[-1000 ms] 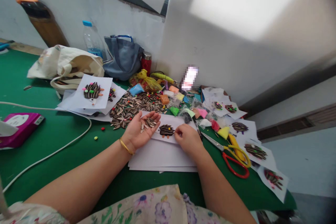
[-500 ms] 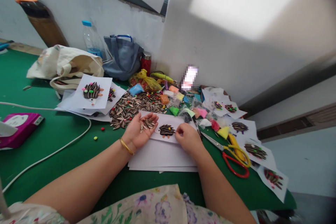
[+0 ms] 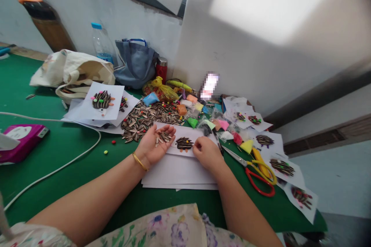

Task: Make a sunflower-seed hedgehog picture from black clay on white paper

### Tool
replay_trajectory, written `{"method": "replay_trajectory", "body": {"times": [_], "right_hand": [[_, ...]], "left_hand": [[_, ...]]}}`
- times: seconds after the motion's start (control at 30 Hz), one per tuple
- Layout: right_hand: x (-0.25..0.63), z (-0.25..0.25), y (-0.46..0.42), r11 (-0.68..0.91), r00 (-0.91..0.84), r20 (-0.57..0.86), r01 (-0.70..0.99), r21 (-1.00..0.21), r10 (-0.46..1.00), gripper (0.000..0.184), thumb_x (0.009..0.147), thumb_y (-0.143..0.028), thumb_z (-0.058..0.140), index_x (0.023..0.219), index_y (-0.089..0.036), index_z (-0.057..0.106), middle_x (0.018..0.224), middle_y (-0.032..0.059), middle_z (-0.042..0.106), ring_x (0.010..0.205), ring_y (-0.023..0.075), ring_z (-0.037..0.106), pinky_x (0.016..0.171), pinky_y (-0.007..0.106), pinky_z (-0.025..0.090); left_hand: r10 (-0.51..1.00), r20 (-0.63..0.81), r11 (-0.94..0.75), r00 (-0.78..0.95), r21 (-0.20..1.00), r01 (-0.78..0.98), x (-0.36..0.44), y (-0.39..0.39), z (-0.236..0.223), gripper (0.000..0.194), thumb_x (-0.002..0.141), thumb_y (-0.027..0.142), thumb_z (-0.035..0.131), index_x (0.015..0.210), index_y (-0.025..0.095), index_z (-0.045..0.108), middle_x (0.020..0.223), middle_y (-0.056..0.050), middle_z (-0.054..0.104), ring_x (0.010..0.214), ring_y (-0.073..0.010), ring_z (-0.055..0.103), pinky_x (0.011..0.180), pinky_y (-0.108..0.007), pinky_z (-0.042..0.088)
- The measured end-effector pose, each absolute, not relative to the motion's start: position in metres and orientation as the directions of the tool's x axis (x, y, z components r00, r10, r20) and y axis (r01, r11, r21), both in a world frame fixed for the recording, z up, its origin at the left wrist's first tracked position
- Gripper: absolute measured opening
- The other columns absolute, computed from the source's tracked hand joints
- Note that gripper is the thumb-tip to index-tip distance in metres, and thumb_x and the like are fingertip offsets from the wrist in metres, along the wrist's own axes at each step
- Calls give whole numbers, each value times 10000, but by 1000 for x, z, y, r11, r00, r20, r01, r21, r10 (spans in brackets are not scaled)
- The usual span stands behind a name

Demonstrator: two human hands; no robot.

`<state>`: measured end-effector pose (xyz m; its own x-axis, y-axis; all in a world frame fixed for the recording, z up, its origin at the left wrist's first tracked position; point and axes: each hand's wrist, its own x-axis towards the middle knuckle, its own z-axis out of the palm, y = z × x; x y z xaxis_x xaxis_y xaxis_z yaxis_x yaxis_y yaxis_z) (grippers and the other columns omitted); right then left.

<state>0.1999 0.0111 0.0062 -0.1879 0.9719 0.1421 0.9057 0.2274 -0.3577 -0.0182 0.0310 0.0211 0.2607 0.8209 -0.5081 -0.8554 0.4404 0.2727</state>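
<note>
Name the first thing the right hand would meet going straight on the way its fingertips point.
The right hand would probably meet the seed hedgehog first, close beside its fingertips. Its height above the white sheet is unclear, so it might brush that first.

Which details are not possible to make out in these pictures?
All in the head view:
What the right hand may hold: hidden by its fingers.
Content of the bright screen: pixelated.
Left end of the purple box: cut by the edge.
Inside of the blue bag: hidden by its side.
</note>
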Motion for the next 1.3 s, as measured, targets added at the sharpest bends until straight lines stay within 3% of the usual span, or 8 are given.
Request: {"method": "replay_trajectory", "body": {"times": [0.4,0.6,0.77,0.9,1.03,1.2,1.3], "right_hand": [[210,9,14,277,-245,128,859,-431,961,74,767,-153,539,734,-201,586,787,15,592,745,151,514,661,248,368],[216,11,16,230,-190,131,839,-492,973,69,766,-174,528,752,-203,589,784,15,581,719,153,513,641,253,377],[215,17,15,220,-130,200,810,-543,971,85,796,-186,501,747,-204,568,774,16,566,726,158,518,661,266,388],[219,15,18,207,-84,237,802,-560,968,113,826,-219,484,752,-201,568,785,24,572,734,165,526,677,281,393],[224,11,22,181,-60,221,792,-583,974,124,836,-253,484,775,-202,579,790,24,591,719,170,527,654,284,388],[221,13,21,165,-7,234,732,-661,972,123,855,-275,484,810,-209,577,731,-1,592,657,158,518,610,272,384],[210,17,13,277,-44,334,668,-690,941,123,866,-270,493,820,-205,587,752,7,597,670,154,518,630,275,407]], "left_hand": [[818,-509,445,268,266,-855,-19,31,21,395,975,381,325,923,114,611,887,-145,685,882,-230,690,773,-403,572],[815,-512,455,271,275,-847,-17,30,21,398,979,358,316,902,106,615,884,-145,684,881,-233,689,773,-400,573],[808,-510,478,296,271,-836,-18,29,24,332,975,298,344,879,113,602,849,-125,663,816,-209,687,617,-298,575],[796,-511,494,324,240,-836,-22,30,27,200,954,225,422,842,129,558,714,-38,575,600,-111,626,382,-136,408],[811,-451,505,373,216,-836,-27,32,28,175,965,206,410,849,140,524,624,42,444,387,-26,421,283,-102,220],[822,-431,503,373,240,-830,-30,34,29,160,970,182,390,887,141,520,638,49,420,396,-16,398,297,-86,233],[785,-446,571,429,254,-780,-26,30,30,178,968,231,400,872,142,521,676,26,446,450,-28,444,308,-82,252]]}}
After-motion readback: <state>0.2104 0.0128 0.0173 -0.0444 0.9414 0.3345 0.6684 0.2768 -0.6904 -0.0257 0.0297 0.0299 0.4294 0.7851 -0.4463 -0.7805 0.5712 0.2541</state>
